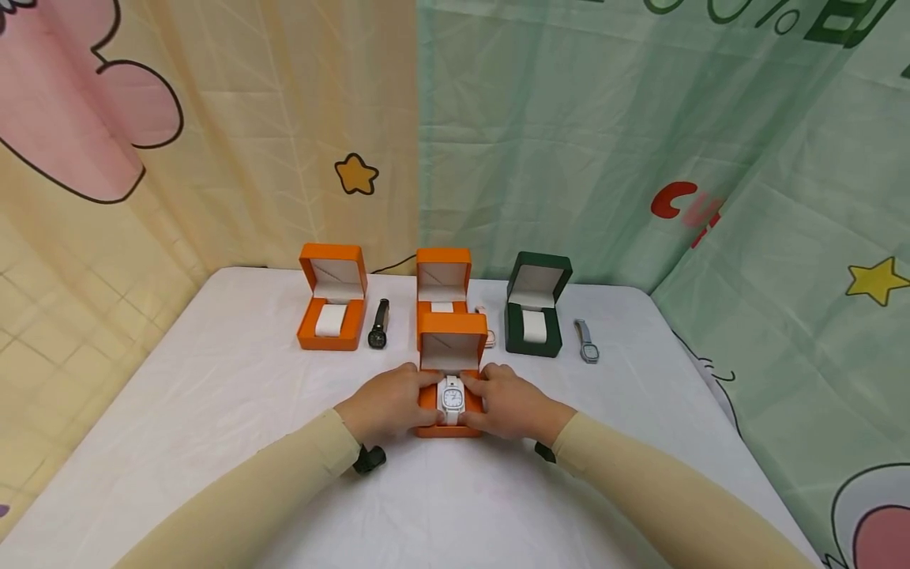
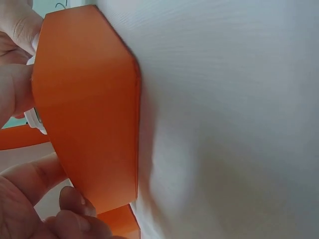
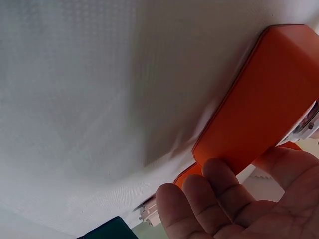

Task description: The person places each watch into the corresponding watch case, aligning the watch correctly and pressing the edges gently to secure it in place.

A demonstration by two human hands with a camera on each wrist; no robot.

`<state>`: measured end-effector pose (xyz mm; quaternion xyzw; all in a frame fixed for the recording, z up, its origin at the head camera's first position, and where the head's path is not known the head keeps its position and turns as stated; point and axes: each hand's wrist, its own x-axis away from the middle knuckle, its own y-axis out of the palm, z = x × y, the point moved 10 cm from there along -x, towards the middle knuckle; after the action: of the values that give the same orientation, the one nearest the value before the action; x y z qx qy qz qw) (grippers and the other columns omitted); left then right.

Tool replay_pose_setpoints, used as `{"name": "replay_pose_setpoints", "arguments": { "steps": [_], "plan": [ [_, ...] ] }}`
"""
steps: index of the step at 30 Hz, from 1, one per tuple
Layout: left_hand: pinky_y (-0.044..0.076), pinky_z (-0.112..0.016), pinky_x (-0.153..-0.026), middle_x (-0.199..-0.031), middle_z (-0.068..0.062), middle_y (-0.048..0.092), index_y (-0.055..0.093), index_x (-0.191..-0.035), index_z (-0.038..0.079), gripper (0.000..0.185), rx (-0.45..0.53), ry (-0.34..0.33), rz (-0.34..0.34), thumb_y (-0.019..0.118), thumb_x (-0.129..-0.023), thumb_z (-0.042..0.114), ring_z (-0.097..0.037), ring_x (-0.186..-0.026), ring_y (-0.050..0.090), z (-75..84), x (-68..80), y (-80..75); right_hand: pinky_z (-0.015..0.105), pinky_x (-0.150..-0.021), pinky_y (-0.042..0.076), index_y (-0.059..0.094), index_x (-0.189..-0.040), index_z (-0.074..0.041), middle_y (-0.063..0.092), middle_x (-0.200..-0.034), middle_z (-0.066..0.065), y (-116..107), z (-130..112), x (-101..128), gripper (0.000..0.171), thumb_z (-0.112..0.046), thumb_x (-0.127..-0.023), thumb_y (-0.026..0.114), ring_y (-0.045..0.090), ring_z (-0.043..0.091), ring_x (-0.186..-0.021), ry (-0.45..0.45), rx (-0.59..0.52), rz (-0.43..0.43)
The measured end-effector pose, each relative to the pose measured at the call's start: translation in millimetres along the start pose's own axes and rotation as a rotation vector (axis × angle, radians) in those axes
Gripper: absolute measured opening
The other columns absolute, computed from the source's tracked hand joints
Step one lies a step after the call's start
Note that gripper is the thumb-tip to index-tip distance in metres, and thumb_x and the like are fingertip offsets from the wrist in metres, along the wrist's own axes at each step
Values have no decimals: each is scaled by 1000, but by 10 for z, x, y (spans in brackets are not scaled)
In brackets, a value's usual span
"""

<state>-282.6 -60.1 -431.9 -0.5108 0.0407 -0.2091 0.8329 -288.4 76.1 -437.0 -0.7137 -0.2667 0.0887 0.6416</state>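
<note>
In the head view a white wristwatch with a square-looking case lies in the open orange watch box nearest the person. My left hand reaches in from the left, thumb and index finger at the watch's edge. From the right, my right hand holds the watch's other side the same way. Seen from the left wrist, the box's orange side wall hides most of the watch. The right wrist view shows other fingers loosely bent beside the box.
Behind stand another orange box, partly hidden, an orange box to the left and a green box, lids up. A black watch, a partly hidden watch and a blue-grey watch lie on the white tablecloth.
</note>
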Motion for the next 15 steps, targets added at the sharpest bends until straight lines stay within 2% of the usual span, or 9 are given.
{"name": "replay_pose_setpoints", "arguments": {
  "steps": [7,15],
  "plan": [
    [50,-32,-76,-105,-1,60,57,-152,24,67,14,8,-4,78,-92,46,-16,-86,56,-4,56,3,39,-103,55,43,-162,-23,56,-141,15,28,31,36,78,-58,-98,67,53,24,-116,24,-50,-26],
    [52,-33,-81,-116,-3,61,54,-154,24,72,-34,-6,-3,79,-92,49,-17,-88,57,-38,88,-62,41,-109,54,42,-163,-21,54,-146,15,-2,17,70,79,-57,-98,68,54,26,-121,-3,-44,-10]
  ]
}}
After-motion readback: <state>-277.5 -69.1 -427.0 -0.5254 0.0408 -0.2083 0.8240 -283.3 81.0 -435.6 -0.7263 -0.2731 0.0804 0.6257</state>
